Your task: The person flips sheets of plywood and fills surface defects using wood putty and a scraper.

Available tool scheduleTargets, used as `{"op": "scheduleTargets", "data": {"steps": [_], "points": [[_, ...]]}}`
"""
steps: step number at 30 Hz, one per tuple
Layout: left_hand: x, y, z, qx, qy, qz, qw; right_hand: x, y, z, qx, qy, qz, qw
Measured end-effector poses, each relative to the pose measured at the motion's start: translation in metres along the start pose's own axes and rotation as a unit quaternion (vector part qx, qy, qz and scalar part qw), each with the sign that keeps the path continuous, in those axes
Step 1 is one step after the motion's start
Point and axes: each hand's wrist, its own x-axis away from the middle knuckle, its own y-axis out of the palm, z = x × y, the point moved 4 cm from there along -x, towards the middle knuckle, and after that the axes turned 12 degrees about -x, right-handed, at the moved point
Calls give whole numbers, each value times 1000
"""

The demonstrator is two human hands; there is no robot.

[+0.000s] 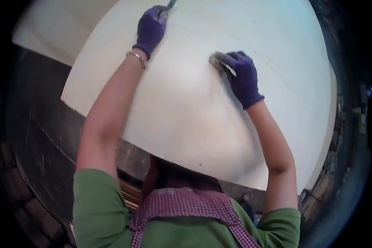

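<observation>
A broad pale wood sheet (186,95) spreads out in front of me, and both gloved hands are over it. My left hand (151,29), in a purple work glove with worn grey fingertips, is closed around a narrow grey blade-like tool (171,4) near the far edge of the view. Right of the middle, my right hand (242,76) wears a matching glove. Its fingers are pinched together over the sheet, gripping a thin, flat whitish piece (228,69) whose kind I cannot tell.
Another pale sheet (53,29) lies at the upper left, beside a dark floor-like surface (41,107). The large sheet's near edge runs just ahead of my checked apron (182,204). Stacked boards (130,194) show below it. Cluttered items line the right side.
</observation>
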Motion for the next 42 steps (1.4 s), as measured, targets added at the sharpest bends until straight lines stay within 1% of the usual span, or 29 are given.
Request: {"op": "scheduleTargets", "data": {"steps": [2, 3, 4, 5, 6, 7, 9, 10, 11, 13, 14, 15, 17, 19, 21, 23, 24, 25, 26, 27, 28, 29, 32, 33, 34, 35, 38, 41, 42], "points": [[-24, 5, -3, -8, 0, -5, 1000, 15, -11, -9, -55, 71, -68, 994], [-31, 8, -11, 2, 0, -10, 1000, 25, -22, -14, -48, 79, -68, 993], [-40, 11, -19, -8, 5, -7, 1000, 42, -31, -8, -246, 212, -106, 940], [-47, 17, -22, -16, 9, -8, 1000, 57, -40, -2, -431, 333, -131, 828], [-52, 16, -22, -9, -13, -43, 999, 62, -63, 8, -441, 334, -101, 827], [-19, 28, -46, -1, -16, -48, 999, 89, -55, 16, -451, 334, -75, 824], [-26, 55, -55, 14, 52, 16, 998, 70, -96, 15, -507, 364, 9, 781], [-27, 62, -49, 29, 65, 14, 997, 53, -118, 12, -366, 331, -68, 867], [-27, 67, -41, 40, 54, 6, 998, 41, -129, 19, -463, 384, -11, 799], [-30, 83, -32, 38, 42, -9, 998, 22, -150, 54, -441, 447, 31, 778], [-34, 84, -25, 51, 43, -9, 998, -6, -157, 49, -260, 283, -99, 918], [-37, 87, -22, 65, 50, -22, 996, -23, -158, 59, -254, 270, -95, 924], [-45, 93, -25, 68, 30, -33, 997, -47, -142, 106, -386, 419, 14, 822], [-52, 103, -33, 77, 18, -70, 994, -78, -113, 148, -378, 368, 37, 848], [-63, 109, -40, 78, 35, -66, 994, -103, -77, 193, -430, 368, 122, 815], [-71, 120, -47, 56, 47, -51, 996, -134, -44, 257, -407, 347, 193, 822], [-71, 126, -52, 54, 80, -30, 995, -153, -28, 284, -370, 355, 216, 831], [-71, 122, -51, 59, 61, -35, 996, -168, -13, 317, -362, 336, 214, 843], [-73, 126, -53, 61, 57, -45, 995, -182, 2, 334, -365, 312, 254, 840], [-71, 129, -55, 64, 53, -56, 995, -194, 10, 352, -289, 295, 254, 875], [-70, 129, -54, 55, 35, -70, 995, -207, 19, 364, -223, 289, 269, 891], [-66, 123, -52, 48, 32, -69, 996, -216, 19, 354, -97, 285, 247, 921], [-52, 115, -48, 49, 11, -90, 995, -234, 31, 392, 44, 251, 215, 943], [-75, 134, -53, 46, 23, -90, 995, -262, 26, 402, 74, 259, 201, 942], [-73, 133, -54, 39, 31, -86, 995, -263, 28, 389, 27, 233, 177, 956], [-70, 131, -55, 27, 29, -83, 996, -276, 38, 430, 71, 184, 168, 966], [-68, 125, -48, 40, 29, -78, 996, -288, 35, 383, 171, 219, 83, 957], [-69, 126, -48, 40, 21, -81, 996, -275, 38, 364, 192, 170, 68, 964], [-70, 126, -47, 25, 20, -85, 996, -260, 38, 373, 154, 149, 74, 974]]}}
